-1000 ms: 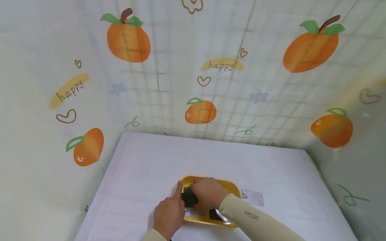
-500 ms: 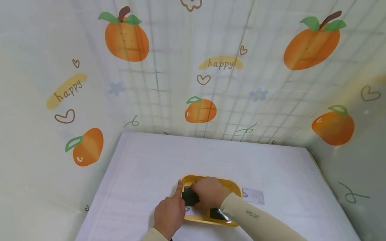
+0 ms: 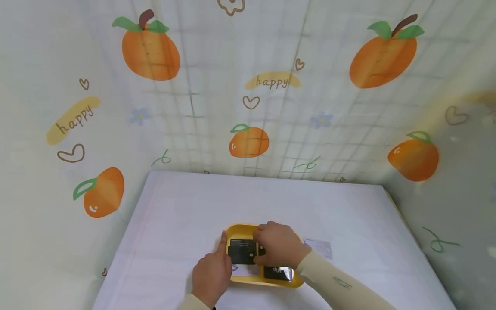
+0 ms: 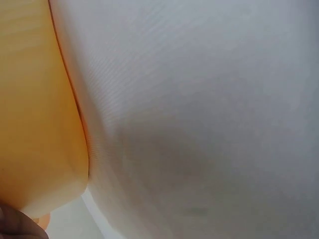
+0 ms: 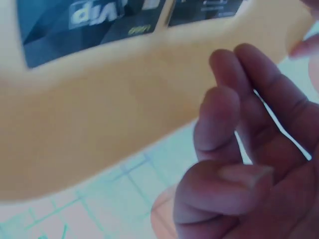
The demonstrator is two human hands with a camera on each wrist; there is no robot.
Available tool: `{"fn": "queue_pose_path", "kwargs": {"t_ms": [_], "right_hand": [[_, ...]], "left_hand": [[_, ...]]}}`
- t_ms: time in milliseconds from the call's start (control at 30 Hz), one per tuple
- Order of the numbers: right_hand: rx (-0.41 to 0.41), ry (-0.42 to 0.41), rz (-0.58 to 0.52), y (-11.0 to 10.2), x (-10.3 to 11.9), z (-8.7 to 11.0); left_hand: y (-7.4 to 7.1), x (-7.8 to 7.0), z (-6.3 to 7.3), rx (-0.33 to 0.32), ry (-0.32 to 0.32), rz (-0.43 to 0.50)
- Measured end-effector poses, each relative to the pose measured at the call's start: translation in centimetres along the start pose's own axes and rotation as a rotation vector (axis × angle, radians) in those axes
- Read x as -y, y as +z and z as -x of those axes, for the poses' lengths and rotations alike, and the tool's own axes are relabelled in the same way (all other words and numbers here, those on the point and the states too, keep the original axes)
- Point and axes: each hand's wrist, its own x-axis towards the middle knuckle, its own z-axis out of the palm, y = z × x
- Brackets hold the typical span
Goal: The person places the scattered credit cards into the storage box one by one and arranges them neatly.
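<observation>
A yellow tray (image 3: 237, 230) with a divider lies before me, holding several cards. In its left part a black card (image 3: 242, 254) overlaps a pale printed card (image 3: 245, 271). A dark "VIP" card (image 3: 276, 274) lies at the near right; another dark card is mostly covered by my right hand (image 3: 282, 244). That hand hovers over the divider with bent fingers, thumb apart, and the right wrist view shows nothing in its grasp. My left hand (image 3: 212, 273) holds the tray's left side, index finger along the rim. The tray's outer wall (image 4: 40, 99) fills part of the left wrist view.
A pale printed card (image 3: 319, 248) lies on the white tabletop (image 3: 186, 206) just right of the tray. Fabric curtains (image 3: 209, 137) with orange fruit prints stand behind the table and at both sides.
My right hand has let go of the black card and shifted right, so the card now lies flat in plain view. The left hand keeps its place on the tray. The head view has turned slightly.
</observation>
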Motion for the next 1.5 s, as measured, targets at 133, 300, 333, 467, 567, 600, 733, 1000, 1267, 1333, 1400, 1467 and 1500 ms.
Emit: {"fn": "queue_pose_path", "kwargs": {"t_ms": [133, 300, 333, 467, 567, 600, 733, 1000, 1267, 1333, 1400, 1467, 1500], "right_hand": [[-0.071, 0.064, -0.019, -1.0, -0.8, 2.0], [-0.142, 0.174, -0.038, -2.6, -1.9, 4.6], [-0.149, 0.204, -0.051, -2.9, -2.1, 5.1], [-0.186, 0.308, -0.099, -3.1, -3.6, 7.6], [-0.217, 0.359, -0.132, -3.1, -4.5, 9.5], [-0.218, 0.378, -0.142, -3.1, -4.6, 10.1], [-0.201, 0.453, -0.178, -2.9, -5.1, 12.2], [-0.213, 0.529, -0.194, -1.7, -6.3, 15.1], [-0.178, 0.556, -0.228, -0.3, -7.6, 16.1], [-0.169, 0.550, -0.246, 0.3, -8.2, 16.1], [-0.148, 0.556, -0.280, 0.9, -8.9, 16.2], [-0.115, 0.575, -0.311, 1.8, -9.7, 16.3], [-0.094, 0.587, -0.323, 2.2, -10.1, 16.3]], "left_hand": [[0.1, 0.1, 0.2, -0.032, 0.025, 0.022], [0.0, 0.1, 0.3, -0.072, 0.059, 0.019], [0.0, 0.1, 0.4, -0.075, 0.059, 0.014], [0.2, 0.0, 0.5, -0.069, 0.048, 0.005], [0.3, 0.0, 0.6, -0.063, 0.039, 0.004], [0.3, 0.0, 0.7, -0.061, 0.038, 0.004], [0.3, 0.0, 0.9, -0.049, 0.027, -0.001], [0.1, -0.2, 0.7, -0.061, 0.057, -0.016], [0.1, -0.1, 0.4, -0.068, 0.050, -0.019], [0.0, -0.1, 0.4, -0.069, 0.048, -0.022], [-0.1, -0.2, 0.5, -0.067, 0.051, -0.021], [-0.1, -0.3, 0.6, -0.061, 0.056, -0.010], [-0.1, -0.4, 0.6, -0.058, 0.059, -0.002]]}}
